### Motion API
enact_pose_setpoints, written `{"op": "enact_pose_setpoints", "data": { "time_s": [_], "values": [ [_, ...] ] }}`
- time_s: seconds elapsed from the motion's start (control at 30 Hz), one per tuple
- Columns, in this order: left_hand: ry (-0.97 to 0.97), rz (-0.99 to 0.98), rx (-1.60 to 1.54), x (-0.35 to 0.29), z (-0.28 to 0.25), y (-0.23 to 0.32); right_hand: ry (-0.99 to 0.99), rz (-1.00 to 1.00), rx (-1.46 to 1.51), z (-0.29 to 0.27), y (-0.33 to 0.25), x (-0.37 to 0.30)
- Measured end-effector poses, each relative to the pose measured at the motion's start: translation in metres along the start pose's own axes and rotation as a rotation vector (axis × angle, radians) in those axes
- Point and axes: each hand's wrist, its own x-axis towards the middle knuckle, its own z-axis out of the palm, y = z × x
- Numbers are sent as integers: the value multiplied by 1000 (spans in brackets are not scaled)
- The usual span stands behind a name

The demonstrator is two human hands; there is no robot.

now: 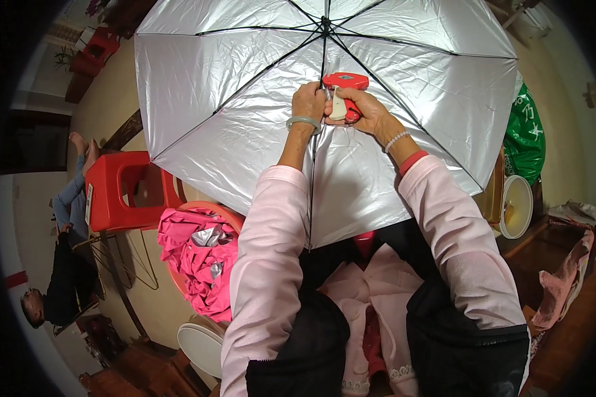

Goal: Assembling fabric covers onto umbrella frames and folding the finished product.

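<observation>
An opened umbrella (245, 119) with a silvery lining and dark ribs spreads before me, its hub at the top of the view. My left hand (308, 102) is closed on the umbrella, at the rib running down toward me; its fingertips are partly hidden. Beside it, my right hand (371, 114) grips a red-and-white hand tool (341, 106), with a red upper part and a white, lever-like part. The tool lies over the silver cloth next to my left fingers. What its tip touches, I cannot tell.
At left are a red plastic stool (116, 192) and an orange tub (228, 215) heaped with bright pink cloth (192, 264). A person (69, 251) reclines beyond the stool. To the right stand a green bag (526, 139), a white bucket (516, 206) and a wooden box (543, 255).
</observation>
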Motion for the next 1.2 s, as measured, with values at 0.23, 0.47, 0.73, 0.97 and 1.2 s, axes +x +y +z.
{"op": "enact_pose_setpoints", "data": {
  "time_s": [0.23,0.47,0.73,0.97,1.2],
  "values": [
    [19,32,-21,-1,0,0,1,9,10,-1,0,0],
    [6,-7,-42,-1,1,-1,11,13,3,2,-1,-2],
    [-23,-14,-19,0,-3,2,56,38,-32,6,-3,-3],
    [-10,74,4,1,-1,-8,111,52,-2,9,-4,-8],
    [-105,62,-6,7,1,-21,132,3,-232,-1,-33,-45]
  ]
}}
